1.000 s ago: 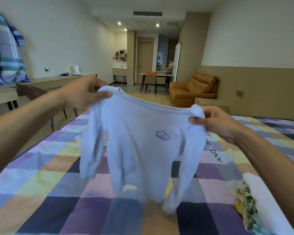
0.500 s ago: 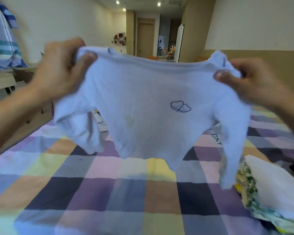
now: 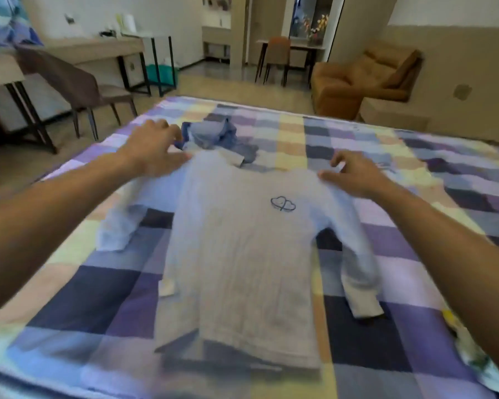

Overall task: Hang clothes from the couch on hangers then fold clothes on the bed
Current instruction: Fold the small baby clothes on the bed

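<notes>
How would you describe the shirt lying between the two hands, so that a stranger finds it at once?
Look at the bed with the checked cover. In its middle a pale blue long-sleeved top lies flat, with the left hand and right hand at its shoulders. Unlike the darker crumpled garment beyond its collar, it is spread out and bears two outlined hearts on the chest.

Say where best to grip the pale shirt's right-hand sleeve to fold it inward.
Pinch the sleeve at its cuff, coming from the person's right: it lies flat on the bedspread, angled down and apart from the shirt body, with the cuff end free.
</notes>
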Action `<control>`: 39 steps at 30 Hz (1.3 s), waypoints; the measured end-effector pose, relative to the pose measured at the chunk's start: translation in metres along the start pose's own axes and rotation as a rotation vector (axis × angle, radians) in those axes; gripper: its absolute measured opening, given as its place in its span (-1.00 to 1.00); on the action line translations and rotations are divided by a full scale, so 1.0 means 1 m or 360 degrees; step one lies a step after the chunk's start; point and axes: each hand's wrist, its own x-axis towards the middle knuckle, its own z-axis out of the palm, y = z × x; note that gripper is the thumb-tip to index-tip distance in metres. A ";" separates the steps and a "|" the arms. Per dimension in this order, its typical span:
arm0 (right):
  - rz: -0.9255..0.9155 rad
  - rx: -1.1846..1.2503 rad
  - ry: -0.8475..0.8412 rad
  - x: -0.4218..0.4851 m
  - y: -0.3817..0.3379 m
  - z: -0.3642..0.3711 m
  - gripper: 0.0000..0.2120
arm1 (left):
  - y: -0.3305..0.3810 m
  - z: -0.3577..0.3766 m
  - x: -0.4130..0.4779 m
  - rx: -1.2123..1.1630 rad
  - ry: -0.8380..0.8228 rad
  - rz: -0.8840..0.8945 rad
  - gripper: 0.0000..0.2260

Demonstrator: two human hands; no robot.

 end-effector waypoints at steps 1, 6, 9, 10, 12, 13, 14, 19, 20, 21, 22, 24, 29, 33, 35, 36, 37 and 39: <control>0.0040 -0.0112 -0.0047 0.000 0.005 0.020 -0.46 | 0.003 0.015 -0.008 -0.0039 -0.0120 0.0024 -0.55; -0.0440 0.0087 -0.0363 -0.097 -0.009 0.074 -0.54 | 0.052 0.038 -0.116 -0.0542 -0.0529 0.0467 -0.73; -0.0691 -0.0044 -0.0850 -0.167 -0.012 0.092 -0.48 | 0.064 0.049 -0.183 -0.0457 -0.0729 0.0597 -0.64; -0.0749 -0.0167 -0.0891 -0.179 -0.007 0.100 -0.46 | 0.064 0.055 -0.197 -0.0386 -0.0729 0.0630 -0.63; -0.0869 -0.0383 -0.0797 -0.190 0.000 0.113 -0.48 | 0.061 0.066 -0.208 -0.0327 -0.0682 0.0663 -0.65; -0.0917 -0.0411 -0.0726 -0.193 0.003 0.116 -0.53 | 0.060 0.068 -0.211 -0.0316 -0.0662 0.0664 -0.70; -0.0952 -0.0394 -0.0660 -0.195 0.004 0.118 -0.60 | 0.059 0.070 -0.213 -0.0292 -0.0634 0.0669 -0.75; -0.1028 -0.0304 -0.0444 -0.206 0.017 0.120 -0.87 | 0.050 0.067 -0.220 -0.0111 -0.0542 0.0647 -0.85; -0.0999 -0.0252 -0.0438 -0.208 0.018 0.116 -0.88 | 0.045 0.061 -0.221 -0.0092 -0.0515 0.0616 -0.86; -0.0978 -0.0175 -0.0449 -0.211 0.020 0.111 -0.88 | 0.039 0.054 -0.222 -0.0071 -0.0503 0.0590 -0.87; -0.0954 -0.0099 -0.0485 -0.214 0.021 0.105 -0.83 | 0.031 0.048 -0.224 -0.0048 -0.0501 0.0569 -0.87; -0.0870 0.0014 -0.0592 -0.218 0.021 0.093 -0.76 | 0.013 0.038 -0.231 0.0039 -0.0575 0.0515 -0.90; -0.0138 -0.0200 0.0151 -0.188 0.049 0.065 -0.74 | 0.014 0.034 -0.216 0.0047 -0.0765 0.0529 -0.84; 0.0731 -0.0515 -0.0201 -0.136 0.095 0.057 -0.08 | 0.075 0.055 -0.170 -0.0400 -0.0523 0.0638 -0.77; 0.0767 -0.0304 -0.0378 -0.116 0.101 0.058 -0.33 | 0.107 0.081 -0.139 -0.0539 -0.0545 0.0626 -0.64; 0.0744 -0.0179 -0.0415 -0.106 0.099 0.056 -0.56 | 0.122 0.096 -0.122 -0.0572 -0.0541 0.0602 -0.57; 0.0725 -0.0049 -0.0461 -0.096 0.096 0.051 -0.69 | 0.136 0.111 -0.106 -0.0602 -0.0513 0.0554 -0.52; 0.0680 0.0220 -0.0524 -0.076 0.094 0.032 -0.82 | 0.161 0.135 -0.076 -0.0705 -0.0415 0.0422 -0.47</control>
